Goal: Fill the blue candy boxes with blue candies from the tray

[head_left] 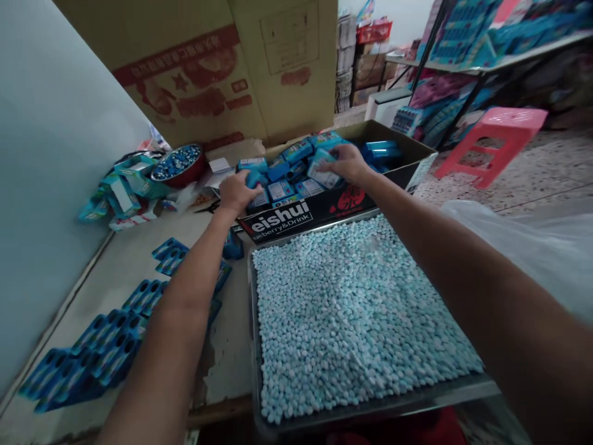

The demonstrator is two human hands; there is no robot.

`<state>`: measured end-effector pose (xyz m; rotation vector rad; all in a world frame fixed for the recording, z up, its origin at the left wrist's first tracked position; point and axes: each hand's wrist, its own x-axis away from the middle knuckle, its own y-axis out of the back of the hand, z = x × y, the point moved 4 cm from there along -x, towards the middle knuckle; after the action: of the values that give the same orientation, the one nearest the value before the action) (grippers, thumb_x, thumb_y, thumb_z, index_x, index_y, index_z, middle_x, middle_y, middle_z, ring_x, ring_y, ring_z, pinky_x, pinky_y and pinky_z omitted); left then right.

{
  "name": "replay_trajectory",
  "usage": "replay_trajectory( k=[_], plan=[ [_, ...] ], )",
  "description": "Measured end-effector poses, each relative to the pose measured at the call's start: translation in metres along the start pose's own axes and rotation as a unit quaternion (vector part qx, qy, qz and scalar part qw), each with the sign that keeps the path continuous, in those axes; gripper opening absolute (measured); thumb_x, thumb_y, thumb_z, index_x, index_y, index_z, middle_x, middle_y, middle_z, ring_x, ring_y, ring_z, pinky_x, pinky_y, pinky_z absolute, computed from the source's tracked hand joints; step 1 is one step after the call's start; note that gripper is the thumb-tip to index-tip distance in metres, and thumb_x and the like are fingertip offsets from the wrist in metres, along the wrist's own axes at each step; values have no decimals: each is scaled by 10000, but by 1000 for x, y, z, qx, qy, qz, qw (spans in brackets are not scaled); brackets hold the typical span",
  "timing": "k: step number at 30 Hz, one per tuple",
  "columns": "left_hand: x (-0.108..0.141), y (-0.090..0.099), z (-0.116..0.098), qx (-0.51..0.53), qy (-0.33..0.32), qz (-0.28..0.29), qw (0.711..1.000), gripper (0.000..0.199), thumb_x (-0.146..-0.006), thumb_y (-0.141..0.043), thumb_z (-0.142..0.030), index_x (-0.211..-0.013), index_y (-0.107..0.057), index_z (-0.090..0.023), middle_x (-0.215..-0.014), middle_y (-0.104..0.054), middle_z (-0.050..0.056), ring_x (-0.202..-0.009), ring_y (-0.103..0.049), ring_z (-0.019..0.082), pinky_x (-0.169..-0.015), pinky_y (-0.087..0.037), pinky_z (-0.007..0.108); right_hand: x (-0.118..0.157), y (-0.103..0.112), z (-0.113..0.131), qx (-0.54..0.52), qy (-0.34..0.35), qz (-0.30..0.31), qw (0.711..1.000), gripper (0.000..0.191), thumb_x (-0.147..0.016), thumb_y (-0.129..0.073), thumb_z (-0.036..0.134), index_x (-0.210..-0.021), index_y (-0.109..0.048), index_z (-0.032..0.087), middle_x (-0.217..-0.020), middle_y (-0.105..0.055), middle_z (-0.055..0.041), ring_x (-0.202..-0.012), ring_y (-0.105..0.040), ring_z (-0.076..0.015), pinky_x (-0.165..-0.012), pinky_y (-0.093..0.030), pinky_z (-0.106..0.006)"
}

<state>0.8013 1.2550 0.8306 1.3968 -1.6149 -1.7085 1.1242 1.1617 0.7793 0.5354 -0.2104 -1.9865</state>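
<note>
Both arms reach over a tray [254,321] heaped with small pale-blue candies [352,309] to a black-fronted carton [319,213] of small blue boxes [279,190]. At its left end my left hand [235,193] is closed, fingers curled round a blue box [254,178]. Above the pile, toward the middle, my right hand [348,163] grips a blue-and-white box [323,169] between thumb and fingers. Its face is slightly blurred.
Rows of blue cartons with oval holes [106,340] stand on the table at left. Behind them are a red bowl [198,174] of blue-wrapped pieces and flattened packets. A big cardboard box [259,74] rises behind; a pink stool [504,133] stands on the floor at right.
</note>
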Motion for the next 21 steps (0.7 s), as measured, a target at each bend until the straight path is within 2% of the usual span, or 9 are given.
replay_trajectory(
  k=[2,3,4,7,10,12,14,17,21],
  plan=[
    [22,22,-5,127,39,-170,976,337,-923,-783,-409,-1179,-762,-191,-1097,-796,131,-1147,-748,355,-1023,-559,469,18,14,23,-168,28,-38,985,516,-816,-941,583,-1086,-704,213,-1078,-772,-88,-1124,-744,-310,-977,-665,-459],
    [37,30,-12,191,21,-228,955,392,-929,-785,-449,-1231,-742,-203,-1149,-794,127,-1182,-745,344,-1064,-565,470,32,20,37,-234,44,-38,971,514,-832,-923,597,-1107,-693,229,-1110,-777,-77,-1119,-751,-290,-972,-670,-443],
    [53,36,-21,251,-15,-255,933,456,-925,-802,-501,-1273,-724,-217,-1206,-789,121,-1222,-740,335,-1109,-566,473,48,25,52,-282,58,-26,957,518,-827,-925,603,-1119,-684,249,-1130,-781,-62,-1118,-756,-275,-974,-673,-435],
    [106,40,-52,408,-105,-222,879,595,-912,-828,-667,-1329,-688,-266,-1308,-777,94,-1264,-739,312,-1184,-573,492,112,31,87,-353,71,62,931,545,-748,-997,563,-1089,-678,283,-1103,-795,-20,-1104,-766,-263,-971,-682,-450],
    [160,34,-74,521,-67,-186,830,584,-950,-776,-743,-1305,-665,-293,-1305,-773,80,-1232,-749,280,-1172,-596,492,181,32,100,-393,38,133,909,544,-721,-1023,515,-1088,-699,277,-1069,-813,-17,-1079,-779,-271,-949,-690,-464],
    [196,31,-85,570,-13,-175,803,583,-930,-789,-768,-1241,-661,-291,-1262,-772,70,-1197,-754,269,-1144,-609,479,222,32,98,-399,14,139,906,531,-736,-1009,507,-1111,-716,272,-1078,-822,-24,-1075,-784,-269,-945,-688,-456],
    [229,32,-98,603,29,-151,783,567,-906,-826,-754,-1193,-670,-290,-1239,-769,58,-1181,-753,263,-1136,-606,464,257,32,90,-381,-3,124,916,531,-723,-1002,505,-1114,-723,277,-1096,-825,-20,-1070,-783,-259,-956,-679,-446],
    [273,40,-121,631,44,-107,767,544,-871,-887,-709,-1172,-704,-293,-1247,-770,61,-1258,-731,275,-1170,-572,440,302,30,79,-357,-23,104,928,562,-635,-1017,505,-1064,-727,286,-1084,-823,2,-1001,-772,-238,-921,-668,-421],
    [312,40,-143,654,57,-42,753,651,-783,-922,-782,-1138,-725,-274,-1185,-773,82,-1253,-722,298,-1133,-578,422,347,21,73,-379,-35,102,919,586,-561,-1039,465,-1040,-752,285,-1070,-820,6,-941,-744,-213,-834,-639,-355]
  ],
)
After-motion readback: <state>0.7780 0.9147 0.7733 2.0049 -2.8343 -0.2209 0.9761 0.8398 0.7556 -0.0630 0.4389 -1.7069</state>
